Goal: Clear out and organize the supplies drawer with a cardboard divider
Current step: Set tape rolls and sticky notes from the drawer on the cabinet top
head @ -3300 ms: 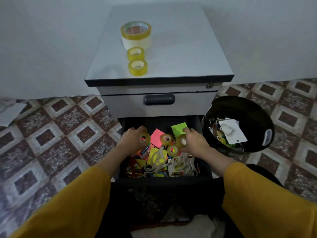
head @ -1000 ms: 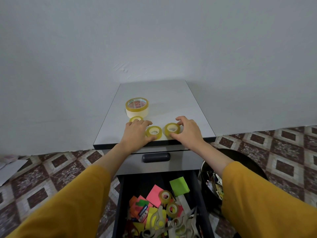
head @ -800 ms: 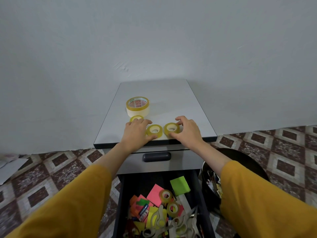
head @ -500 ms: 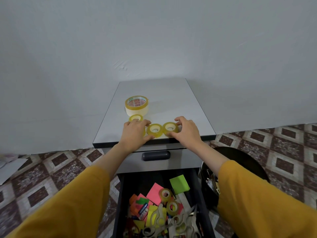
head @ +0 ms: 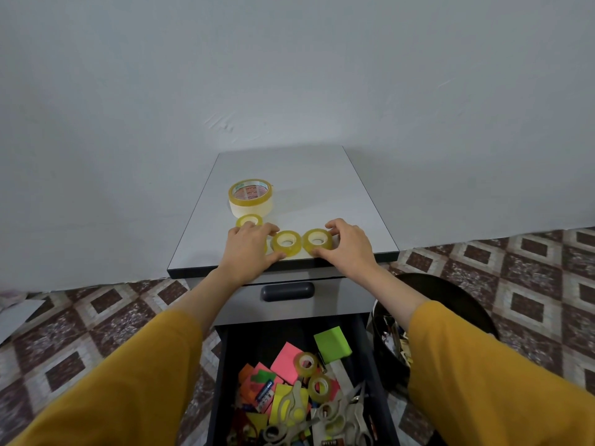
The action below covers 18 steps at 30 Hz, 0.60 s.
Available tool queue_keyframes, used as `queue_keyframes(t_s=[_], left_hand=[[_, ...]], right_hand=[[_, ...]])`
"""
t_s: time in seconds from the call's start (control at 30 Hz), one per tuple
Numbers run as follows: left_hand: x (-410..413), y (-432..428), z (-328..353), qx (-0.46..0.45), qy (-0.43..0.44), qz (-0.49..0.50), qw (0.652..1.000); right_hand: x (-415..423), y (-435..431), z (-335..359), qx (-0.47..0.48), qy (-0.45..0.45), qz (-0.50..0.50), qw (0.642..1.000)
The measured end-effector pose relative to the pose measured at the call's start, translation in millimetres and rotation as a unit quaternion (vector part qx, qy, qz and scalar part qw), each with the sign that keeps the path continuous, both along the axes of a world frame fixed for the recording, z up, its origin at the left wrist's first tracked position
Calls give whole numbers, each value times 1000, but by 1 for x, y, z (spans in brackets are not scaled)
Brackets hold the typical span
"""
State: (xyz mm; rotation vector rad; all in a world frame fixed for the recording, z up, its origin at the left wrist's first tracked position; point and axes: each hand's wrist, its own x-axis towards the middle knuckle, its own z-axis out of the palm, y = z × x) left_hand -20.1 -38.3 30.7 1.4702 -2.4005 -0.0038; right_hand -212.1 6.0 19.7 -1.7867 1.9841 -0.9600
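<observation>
Two small yellow tape rolls lie flat, side by side, near the front edge of the grey cabinet top (head: 322, 188). My left hand (head: 248, 249) rests on the top with thumb and forefinger against the middle tape roll (head: 286, 242); it partly covers another roll under the palm. My right hand (head: 346, 249) has thumb and fingers around the right tape roll (head: 317, 241). Behind them stand a small roll (head: 248, 220) and a large tape roll (head: 250, 201). Below, the open drawer (head: 222, 381) holds sticky notes, two tape rolls (head: 314, 375) and scissors (head: 289, 410).
A black waste bin (head: 457, 304) with scraps stands right of the drawer on the patterned tile floor. The upper drawer with its dark handle (head: 287, 291) is closed. A white wall rises behind the cabinet. A white sheet (head: 16, 317) lies on the floor at far left.
My hands came up from the drawer with small tape rolls and set them on the cabinet top. In the last second the two rolls slid slightly closer together.
</observation>
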Motion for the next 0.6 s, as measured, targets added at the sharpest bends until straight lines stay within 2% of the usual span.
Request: queue_keyframes(t_s=[0.33,0.6], left_hand=[[2,5,0,-10,4,-14,1000],[13,48,-19,-83,135,-78,984]], right_hand=[[-3,3,-3,-7,-4,-8,1000],[8,50,-10,-84,-22,-30,996]])
